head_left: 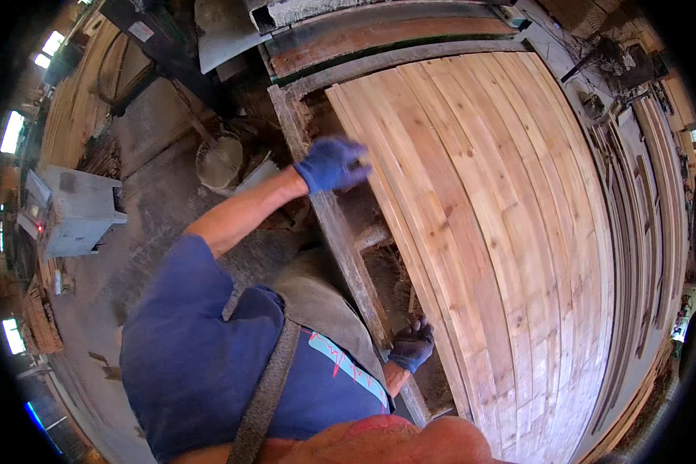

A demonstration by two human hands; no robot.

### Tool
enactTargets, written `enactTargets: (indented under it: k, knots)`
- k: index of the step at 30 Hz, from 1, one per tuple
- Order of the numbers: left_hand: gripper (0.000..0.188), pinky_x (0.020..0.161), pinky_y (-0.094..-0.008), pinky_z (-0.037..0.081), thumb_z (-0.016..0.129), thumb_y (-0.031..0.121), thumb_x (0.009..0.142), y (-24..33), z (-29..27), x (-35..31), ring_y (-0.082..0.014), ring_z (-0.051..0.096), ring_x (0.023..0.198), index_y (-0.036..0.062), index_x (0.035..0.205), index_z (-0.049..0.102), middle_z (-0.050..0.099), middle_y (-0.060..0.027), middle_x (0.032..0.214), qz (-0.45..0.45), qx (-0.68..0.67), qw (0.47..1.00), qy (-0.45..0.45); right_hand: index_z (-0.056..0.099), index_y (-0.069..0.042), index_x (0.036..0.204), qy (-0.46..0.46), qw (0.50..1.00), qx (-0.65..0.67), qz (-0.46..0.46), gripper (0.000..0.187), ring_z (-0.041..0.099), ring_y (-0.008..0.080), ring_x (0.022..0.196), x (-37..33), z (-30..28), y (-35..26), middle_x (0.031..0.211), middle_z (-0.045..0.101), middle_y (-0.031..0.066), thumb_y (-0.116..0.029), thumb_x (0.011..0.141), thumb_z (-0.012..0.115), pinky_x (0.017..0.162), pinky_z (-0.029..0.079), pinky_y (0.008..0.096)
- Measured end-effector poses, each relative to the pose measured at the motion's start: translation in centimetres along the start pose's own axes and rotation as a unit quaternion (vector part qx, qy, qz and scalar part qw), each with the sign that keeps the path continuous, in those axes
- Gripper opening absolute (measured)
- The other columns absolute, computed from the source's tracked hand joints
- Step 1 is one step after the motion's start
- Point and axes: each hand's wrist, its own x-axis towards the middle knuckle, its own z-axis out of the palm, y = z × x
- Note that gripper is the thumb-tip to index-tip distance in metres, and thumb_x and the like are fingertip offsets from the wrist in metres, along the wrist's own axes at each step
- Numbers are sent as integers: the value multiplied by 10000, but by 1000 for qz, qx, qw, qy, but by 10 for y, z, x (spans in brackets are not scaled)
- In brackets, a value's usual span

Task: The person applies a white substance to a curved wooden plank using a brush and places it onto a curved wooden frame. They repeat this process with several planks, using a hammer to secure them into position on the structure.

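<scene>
A wide panel of pale wooden strips (471, 209), laid edge to edge, lies on a worn frame. My left hand (335, 165), in a blue glove and slightly blurred, is at the panel's near edge towards its far end. Its fingers look apart, and I see nothing held in them. Farther down that same edge is my right hand (412, 346), in a darker blue glove, by the frame rail (336, 224). Its fingers are curled inward; what they hold, if anything, is hidden.
A reddish-brown machine beam (394, 48) crosses beyond the panel's far end. Long thin strips (649, 209) are stacked past its right side. On the floor at left stand a round bucket (219, 161) and a grey metal cabinet (81, 213).
</scene>
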Motion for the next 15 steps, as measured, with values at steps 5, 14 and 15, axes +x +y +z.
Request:
enactTargets:
  k: [5, 14, 15]
  knots:
    - [712, 847, -460, 526, 648, 529, 854, -128, -3, 73, -408, 644, 995, 31, 1337, 487, 654, -246, 1116, -121, 76, 984, 109, 583, -144, 1032, -58, 996, 63, -4, 119, 602, 182, 676, 7, -6, 2, 950, 692, 70, -233, 957, 558, 525, 459, 271]
    - [706, 992, -433, 455, 750, 411, 821, -149, 37, 106, -373, 562, 1188, 10, 1342, 493, 578, -241, 1288, -133, -6, 988, 77, 595, -188, 937, -66, 940, -292, -163, 122, 601, 193, 651, 56, 12, 58, 868, 677, 59, -289, 969, 535, 537, 487, 326]
    - [705, 985, -433, 459, 756, 402, 817, -148, 38, 104, -371, 568, 1181, 11, 1342, 494, 578, -240, 1288, -145, -5, 986, 84, 598, -177, 930, -73, 992, -105, -23, 127, 609, 197, 658, 53, 22, 55, 854, 671, 63, -278, 970, 531, 543, 498, 321]
